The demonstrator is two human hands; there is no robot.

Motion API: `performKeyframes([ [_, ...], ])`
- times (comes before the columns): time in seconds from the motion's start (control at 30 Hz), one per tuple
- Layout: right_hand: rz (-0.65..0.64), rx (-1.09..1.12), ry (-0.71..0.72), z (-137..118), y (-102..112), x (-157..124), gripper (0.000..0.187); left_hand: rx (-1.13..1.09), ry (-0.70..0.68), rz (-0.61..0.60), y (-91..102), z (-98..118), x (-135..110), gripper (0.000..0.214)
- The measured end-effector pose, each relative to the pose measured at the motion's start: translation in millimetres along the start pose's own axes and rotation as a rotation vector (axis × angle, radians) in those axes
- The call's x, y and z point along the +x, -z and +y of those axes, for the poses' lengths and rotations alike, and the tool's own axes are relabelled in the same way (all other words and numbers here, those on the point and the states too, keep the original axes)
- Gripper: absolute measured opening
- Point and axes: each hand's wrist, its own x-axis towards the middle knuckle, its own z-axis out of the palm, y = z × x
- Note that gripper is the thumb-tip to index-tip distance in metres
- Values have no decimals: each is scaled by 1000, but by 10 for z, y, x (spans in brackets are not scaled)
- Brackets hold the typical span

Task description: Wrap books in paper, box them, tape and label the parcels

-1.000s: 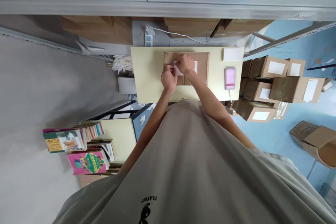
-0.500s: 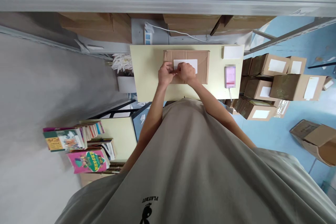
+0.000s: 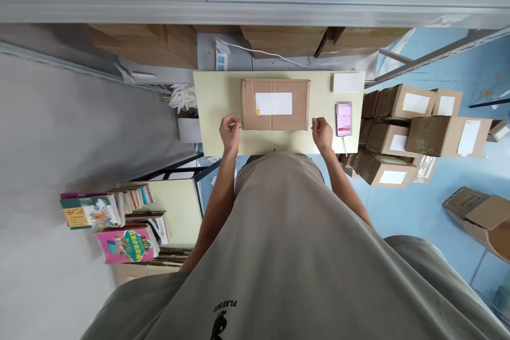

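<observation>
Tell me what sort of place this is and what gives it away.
Probably a packing area in a storeroom or small warehouse: a carton bearing a white label lies on a pale table, similarly labelled cartons are stacked to the right, and books are piled at left.

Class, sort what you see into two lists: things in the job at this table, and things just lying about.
In the job:
- box
- label, on the box
- left hand and right hand, beside it

Lying about, it seems:
- phone
- books
- power strip
</observation>
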Motion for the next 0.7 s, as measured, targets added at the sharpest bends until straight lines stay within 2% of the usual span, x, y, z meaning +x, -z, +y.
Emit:
performKeyframes([
  [0.07,-53,92,0,216,-137,-21,43,-3,74,-53,45,-210,-56,55],
  [0.17,-123,260,46,384,-415,-40,50,-15,86,-152,-30,-406,-146,64],
  [0.27,-142,445,66,441,-621,-11,56,-74,123,-135,-199,-435,-217,64],
  [0.33,-126,548,84,478,-651,53,60,-127,125,-77,-283,-395,-247,57],
  [0.43,-82,628,171,548,-519,185,69,-196,-14,-33,-301,-287,-286,43],
  [0.53,-6,653,283,589,-242,265,68,-252,-160,5,-233,-138,-357,37],
  [0.63,78,697,357,592,34,228,61,-320,-224,75,-181,-8,-477,40],
  [0.7,119,735,363,600,138,162,59,-367,-229,102,-188,27,-574,44],
])
